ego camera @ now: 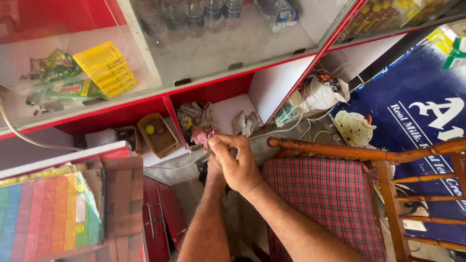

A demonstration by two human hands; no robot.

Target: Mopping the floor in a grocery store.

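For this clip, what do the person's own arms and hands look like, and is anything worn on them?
Both forearms are bare from the bottom edge of the picture up to the hands: no sleeves, gloves, watch or bracelet show. The right hand lies over the left hand, so most of the left is hidden. No ring shows on the fingers that can be seen. Fine hair covers both forearms.

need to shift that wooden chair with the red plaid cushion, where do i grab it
Probably the round wooden top rail of the wooden chair, gripped from above. It runs bare and roughly level beside the right hand, while the red plaid cushion covers the seat.
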